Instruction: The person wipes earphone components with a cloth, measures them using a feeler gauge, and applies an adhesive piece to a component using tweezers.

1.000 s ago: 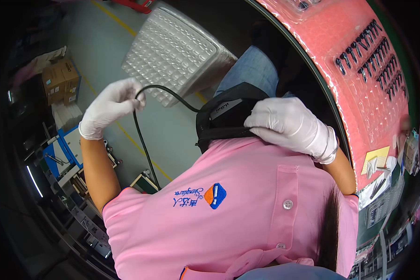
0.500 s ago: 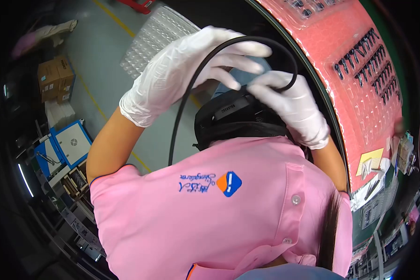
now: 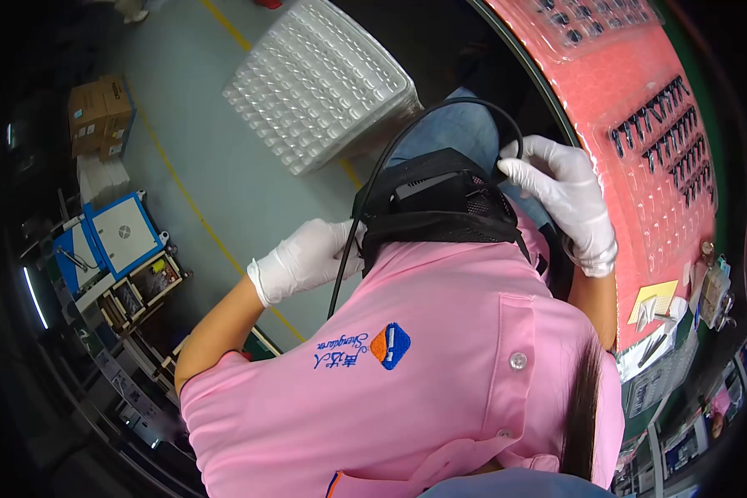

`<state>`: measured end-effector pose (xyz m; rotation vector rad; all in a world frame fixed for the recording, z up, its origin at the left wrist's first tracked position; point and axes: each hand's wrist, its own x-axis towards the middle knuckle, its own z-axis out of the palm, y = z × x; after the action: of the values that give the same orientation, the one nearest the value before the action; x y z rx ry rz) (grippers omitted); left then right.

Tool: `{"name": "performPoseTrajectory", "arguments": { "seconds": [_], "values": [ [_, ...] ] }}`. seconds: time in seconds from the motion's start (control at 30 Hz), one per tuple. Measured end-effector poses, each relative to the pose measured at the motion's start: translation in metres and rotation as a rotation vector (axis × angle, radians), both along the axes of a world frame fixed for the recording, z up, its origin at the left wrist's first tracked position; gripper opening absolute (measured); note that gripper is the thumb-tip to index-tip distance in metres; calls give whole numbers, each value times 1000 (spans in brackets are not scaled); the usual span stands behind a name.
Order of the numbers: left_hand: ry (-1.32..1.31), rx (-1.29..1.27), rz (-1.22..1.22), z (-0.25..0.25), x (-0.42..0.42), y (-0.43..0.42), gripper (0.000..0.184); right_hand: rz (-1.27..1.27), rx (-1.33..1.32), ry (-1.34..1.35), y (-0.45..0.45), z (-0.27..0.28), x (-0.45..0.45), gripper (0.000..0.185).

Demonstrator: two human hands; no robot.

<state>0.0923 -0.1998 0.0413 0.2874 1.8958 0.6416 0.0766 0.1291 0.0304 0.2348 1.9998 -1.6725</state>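
While the nearest space is filled by a pink polo shirt [image 3: 440, 332] with an orange-and-blue embroidered logo [image 3: 390, 346], a dark lock of hair [image 3: 585, 407] is seen hanging over it on the right. At the waist a black mesh pouch [image 3: 448, 224] is worn, and in its opening a black slotted device [image 3: 427, 191] is seated. The pouch's left edge is touched by the gloved left hand [image 3: 307, 257]; its fingertips are partly covered by the pouch and cable, so whether anything is gripped cannot be told. By the gloved right hand [image 3: 560, 195], just beyond the pouch's right side, a black cable [image 3: 465, 100] is pinched between thumb and forefinger. The cable is arched over the pouch and passed in front of the left fingertips.

Beyond the pouch, denim-clad legs [image 3: 456, 133] are partly hidden. The space near the knee is taken up by a stack of clear blister trays [image 3: 324, 83]. The right forearm is closely flanked by a pink-covered table [image 3: 622, 75], on which a blister tray [image 3: 664, 228] is part-filled with rows of small black parts [image 3: 656, 112]; a yellow pad [image 3: 656, 297] is laid nearer the elbow. Farther left, the grey floor [image 3: 224, 183] is crossed by a yellow line [image 3: 183, 192], past which a blue-framed white panel [image 3: 124, 232] and cardboard boxes [image 3: 100, 116] are placed.
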Motion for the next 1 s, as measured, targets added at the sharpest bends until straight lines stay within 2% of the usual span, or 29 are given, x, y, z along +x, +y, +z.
{"name": "performPoseTrajectory", "arguments": {
  "seconds": [0.07,0.2,0.27,0.33,0.4,0.5,0.53,0.6,0.63,0.73,0.9,1.0],
  "values": [
    [7,-19,-8,3,6,-2,32,231,496,95,0,24,0,22],
    [-49,50,115,4,2,-3,34,266,413,157,5,42,15,23],
    [40,79,32,-1,9,-6,34,374,184,810,-22,42,6,23],
    [219,123,-144,-8,16,-10,34,468,184,879,-56,27,4,21],
    [230,103,-104,-13,26,-12,35,564,175,940,-67,21,0,21],
    [225,74,-30,-15,37,-13,37,922,237,930,-59,16,-5,25],
    [114,73,26,-12,34,-14,34,938,230,929,-55,12,-5,25],
    [-112,79,141,-6,30,-16,30,825,187,891,-41,-1,2,28],
    [-107,84,154,-8,27,-20,30,766,171,878,-39,-2,2,30],
    [155,209,43,-10,15,-39,17,724,165,879,-41,2,6,28],
    [330,386,35,-6,-16,-27,10,573,116,840,-43,11,6,20],
    [643,575,80,-17,-40,3,9,454,134,833,-42,6,9,15]
  ]
}}
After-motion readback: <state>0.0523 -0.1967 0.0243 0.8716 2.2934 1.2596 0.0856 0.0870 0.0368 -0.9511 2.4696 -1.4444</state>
